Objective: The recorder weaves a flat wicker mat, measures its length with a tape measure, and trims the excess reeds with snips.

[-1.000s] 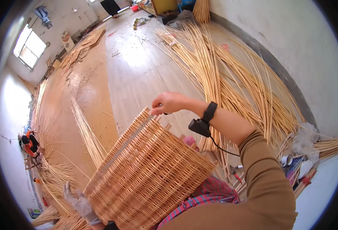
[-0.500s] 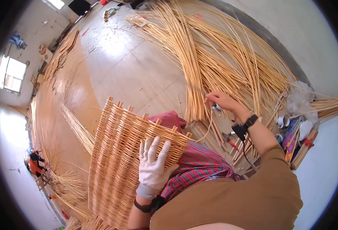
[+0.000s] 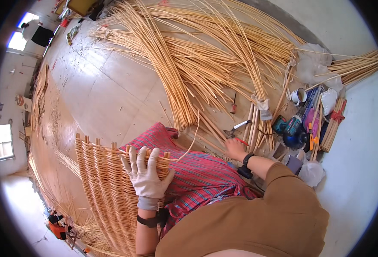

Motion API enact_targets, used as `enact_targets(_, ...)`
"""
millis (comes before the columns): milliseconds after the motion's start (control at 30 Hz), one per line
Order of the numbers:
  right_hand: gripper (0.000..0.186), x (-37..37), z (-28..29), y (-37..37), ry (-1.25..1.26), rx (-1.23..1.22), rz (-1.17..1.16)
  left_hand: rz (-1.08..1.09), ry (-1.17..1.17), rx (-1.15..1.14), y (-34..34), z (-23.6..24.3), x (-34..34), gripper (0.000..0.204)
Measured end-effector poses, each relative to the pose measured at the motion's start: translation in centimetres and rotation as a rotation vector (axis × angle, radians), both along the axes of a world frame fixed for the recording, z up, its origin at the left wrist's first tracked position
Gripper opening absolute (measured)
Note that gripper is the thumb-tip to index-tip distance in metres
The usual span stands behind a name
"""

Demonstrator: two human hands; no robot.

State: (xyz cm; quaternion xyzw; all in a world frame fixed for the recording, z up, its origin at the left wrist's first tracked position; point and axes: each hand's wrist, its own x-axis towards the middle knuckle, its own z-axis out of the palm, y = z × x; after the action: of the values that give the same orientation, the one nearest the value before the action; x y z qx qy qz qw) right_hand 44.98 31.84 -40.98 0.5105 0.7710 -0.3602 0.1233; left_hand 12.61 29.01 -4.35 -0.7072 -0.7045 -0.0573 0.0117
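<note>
My left hand [image 3: 148, 173], in a white glove, lies on the upper part of a woven wicker panel [image 3: 107, 192], fingers stretched and spread. The panel leans against my lap, with short stake ends standing up along its top edge. From its right corner a thin loose rod [image 3: 193, 143] curves up and away. My bare right hand [image 3: 235, 149] reaches down to the floor at a pair of hand cutters [image 3: 242, 124] with one pale and one red handle. Its fingertips are partly hidden, so its grip is unclear.
Long bundles of peeled rods [image 3: 206, 55] spread across the floor ahead. To the right lie a screwdriver [image 3: 233, 105], a white mug [image 3: 299, 97], a teal power tool [image 3: 292, 128] and plastic bags [image 3: 312, 172]. Another person [image 3: 57, 225] sits far left.
My right hand has moved down from the raised rod to the cutters, leaving the rod loose. The view has shifted, with the panel and my left hand now farther left.
</note>
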Motion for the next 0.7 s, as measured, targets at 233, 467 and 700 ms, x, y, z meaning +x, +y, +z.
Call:
enact_targets(233, 0.050, 4.3, -7.5, 4.1, -0.508, 0.507, -0.059, 0.038, -0.038, -0.027, 0.7, -0.4, -0.3, 0.062)
enact_targets(467, 0.043, 0.4, -7.0, 5.5, -0.717, 0.584, 0.031, 0.073, 0.003, -0.034, 0.0, 0.2, -0.6, 0.064)
enact_targets(700, 0.064, 2.2, 1.4, 7.1, -0.414, -0.149, -0.169, 0.050, -0.021, 0.023, -0.2, 0.8, 1.1, 0.067)
